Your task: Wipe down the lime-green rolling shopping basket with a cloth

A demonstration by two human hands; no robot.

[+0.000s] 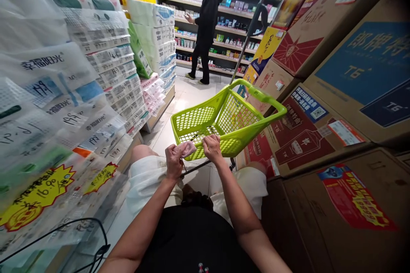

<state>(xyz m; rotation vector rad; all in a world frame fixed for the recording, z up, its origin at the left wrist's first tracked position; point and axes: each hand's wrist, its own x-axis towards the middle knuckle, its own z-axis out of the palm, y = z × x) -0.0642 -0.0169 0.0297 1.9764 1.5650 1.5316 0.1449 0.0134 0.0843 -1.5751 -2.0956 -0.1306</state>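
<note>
A lime-green shopping cart (246, 138) with latticed walls stands right in front of my knees. My left hand (174, 158) is closed on a small folded pinkish cloth (189, 149), which lies against the near corner of the cart's rim. Fingers curled, my right hand (212, 147) is at the cart's near rim and appears to grip it. The cart's push handle (267, 99) is at its far right side. Through the lattice, the basket floor shows only in part.
Wrapped paper packs (64, 94) with price signs are stacked on the left. Cartons (320, 123) wall the right side. Ahead, a person in black (206, 21) stands on the tiled aisle before product shelves (237, 30). A black cable (96, 222) hangs at lower left.
</note>
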